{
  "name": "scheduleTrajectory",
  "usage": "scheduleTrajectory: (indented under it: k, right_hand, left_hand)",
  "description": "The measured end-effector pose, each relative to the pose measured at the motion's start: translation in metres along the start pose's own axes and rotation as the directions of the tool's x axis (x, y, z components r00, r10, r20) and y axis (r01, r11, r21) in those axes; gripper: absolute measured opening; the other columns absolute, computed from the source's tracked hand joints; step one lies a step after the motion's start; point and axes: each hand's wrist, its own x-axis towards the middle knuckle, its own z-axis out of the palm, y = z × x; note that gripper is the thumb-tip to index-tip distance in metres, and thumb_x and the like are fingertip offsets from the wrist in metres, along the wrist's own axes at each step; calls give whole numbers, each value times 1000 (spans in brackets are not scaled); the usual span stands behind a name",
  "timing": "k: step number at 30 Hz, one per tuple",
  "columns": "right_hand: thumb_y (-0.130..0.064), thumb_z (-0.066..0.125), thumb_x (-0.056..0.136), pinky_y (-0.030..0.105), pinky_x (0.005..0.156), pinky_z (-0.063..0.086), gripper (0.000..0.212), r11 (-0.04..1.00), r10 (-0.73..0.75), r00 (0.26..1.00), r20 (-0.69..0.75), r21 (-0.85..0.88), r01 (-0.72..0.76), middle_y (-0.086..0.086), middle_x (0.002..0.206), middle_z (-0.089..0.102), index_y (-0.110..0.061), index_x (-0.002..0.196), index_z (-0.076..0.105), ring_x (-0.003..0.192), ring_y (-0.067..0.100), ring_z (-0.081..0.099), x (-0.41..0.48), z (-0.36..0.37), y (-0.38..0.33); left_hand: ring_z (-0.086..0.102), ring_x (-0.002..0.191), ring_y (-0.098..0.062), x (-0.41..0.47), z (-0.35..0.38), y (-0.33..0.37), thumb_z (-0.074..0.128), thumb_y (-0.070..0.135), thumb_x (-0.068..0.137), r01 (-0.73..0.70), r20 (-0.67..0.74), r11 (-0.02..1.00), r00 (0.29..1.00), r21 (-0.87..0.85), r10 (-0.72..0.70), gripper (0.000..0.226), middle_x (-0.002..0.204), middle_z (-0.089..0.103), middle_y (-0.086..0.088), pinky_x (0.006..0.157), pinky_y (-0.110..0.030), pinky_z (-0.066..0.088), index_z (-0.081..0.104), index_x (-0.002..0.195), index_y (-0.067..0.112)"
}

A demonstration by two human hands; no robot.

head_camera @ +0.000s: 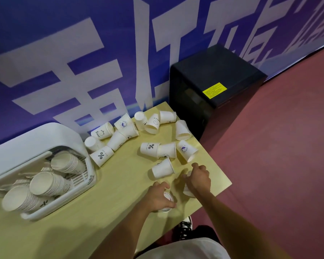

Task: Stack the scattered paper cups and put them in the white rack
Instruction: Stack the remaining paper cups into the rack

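Observation:
Several white paper cups lie scattered on the pale wooden table point(120, 193), the nearest being one on its side point(162, 170). My left hand point(158, 197) grips a short stack of cups point(167, 198) near the table's front edge, mouth facing up. My right hand point(198, 179) holds another cup point(187, 191) just right of that stack, mostly hidden under the hand. The white rack point(45, 135) stands at the left and holds three stacks of cups point(45, 184) lying on their sides.
A black cabinet point(213, 86) with a yellow label stands behind the table's right corner. A blue and white wall banner runs along the back. Red floor lies to the right, and a shoe point(185, 227) shows below the table edge.

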Motion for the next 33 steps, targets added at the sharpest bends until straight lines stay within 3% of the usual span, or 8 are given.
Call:
scheduleTrajectory:
  k: [8, 16, 23, 29, 31, 33]
  right_hand:
    - [-33, 62, 91, 46, 89, 51, 50, 1000, 11, 999, 31, 18, -11, 15, 124, 49, -10, 133, 45, 116, 36, 49, 3, 6, -4]
    - [-35, 65, 86, 43, 94, 44, 57, 971, -41, 999, -6, 237, 41, 15, 126, 51, -9, 134, 49, 120, 36, 46, 3, -10, -35]
    - [-35, 65, 85, 44, 100, 46, 54, 929, -146, 989, -40, 339, 151, 16, 121, 62, -9, 131, 55, 116, 33, 56, 5, -16, -83]
    - [-42, 67, 87, 27, 80, 46, 53, 883, -290, 956, 39, 396, 252, 8, 120, 65, -18, 132, 54, 96, 18, 58, -5, 7, -129]
    - [-44, 70, 85, 21, 75, 47, 56, 867, -300, 951, 82, 440, 235, 10, 121, 64, -18, 133, 54, 94, 17, 61, -10, 18, -146]
    - [-47, 72, 82, 28, 83, 46, 60, 852, -312, 942, 125, 475, 219, 9, 122, 62, -18, 132, 55, 104, 22, 60, -15, 28, -162]
  left_hand:
    - [53, 117, -15, 1, -17, 0, 75, 32, 80, 18, -74, 993, 997, -119, -27, 49, 129, 54, 0, 95, -25, 44, 58, 125, 21]
    - [60, 106, -17, -6, -44, -10, 70, 28, 83, 60, -134, 961, 986, -271, -100, 37, 118, 62, -1, 91, -31, 49, 62, 118, 18]
    - [59, 97, -16, -22, -66, -37, 70, 35, 82, 64, -221, 933, 964, -354, -150, 35, 108, 61, 2, 71, -23, 44, 61, 113, 21]
    - [58, 76, -3, -48, -83, -82, 69, 39, 82, 99, -296, 843, 909, -529, -292, 30, 96, 58, 4, 41, -9, 39, 54, 103, 23]
    - [58, 76, -3, -58, -88, -99, 69, 39, 83, 99, -325, 795, 877, -598, -353, 31, 96, 60, 4, 39, -7, 39, 54, 102, 20]
    - [60, 79, -5, -69, -95, -115, 69, 42, 83, 99, -345, 741, 839, -664, -421, 34, 97, 62, 3, 45, -15, 44, 55, 102, 18]
